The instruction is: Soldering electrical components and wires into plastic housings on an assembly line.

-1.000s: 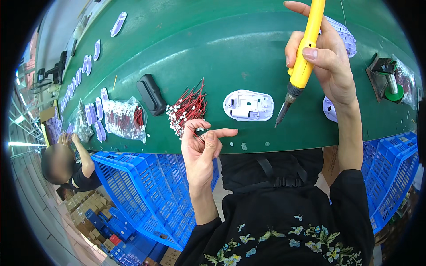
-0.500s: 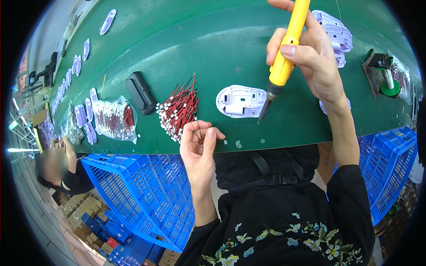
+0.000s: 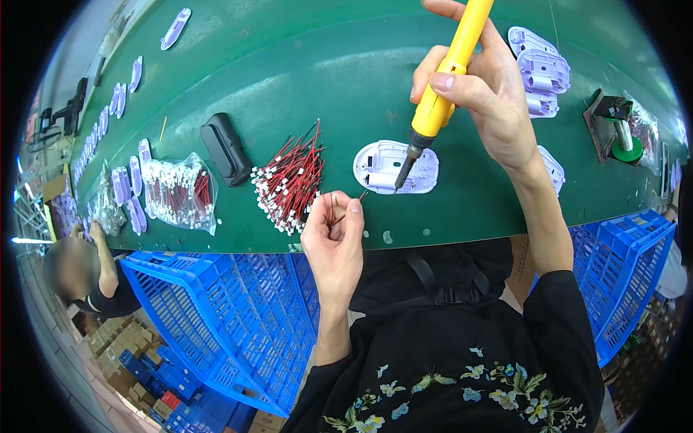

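Observation:
My right hand (image 3: 484,94) is closed round the yellow handle of a soldering iron (image 3: 440,94). The iron slants down to the left, its dark tip over the lower part of a pale lilac plastic shell (image 3: 419,169) on the table; whether they touch I cannot tell. Near the table's front edge my left hand (image 3: 333,238) pinches a thin red-and-black wire lead (image 3: 362,195), whose end pokes out past the thumb toward the shell. Just beyond that hand lies a loose pile of red and black wire leads with white connectors (image 3: 289,180).
A black case (image 3: 227,149) and a bag of wire leads (image 3: 179,191) lie left on the green table (image 3: 346,79). Stacked shells (image 3: 541,72) and a solder spool stand (image 3: 621,130) are at right. Blue crates (image 3: 224,317) flank me; another person (image 3: 94,274) sits far left.
The soldering iron has moved left, bringing its tip from beside the shell to over it. My left hand has shifted slightly right, and the wire end now shows past its fingertips.

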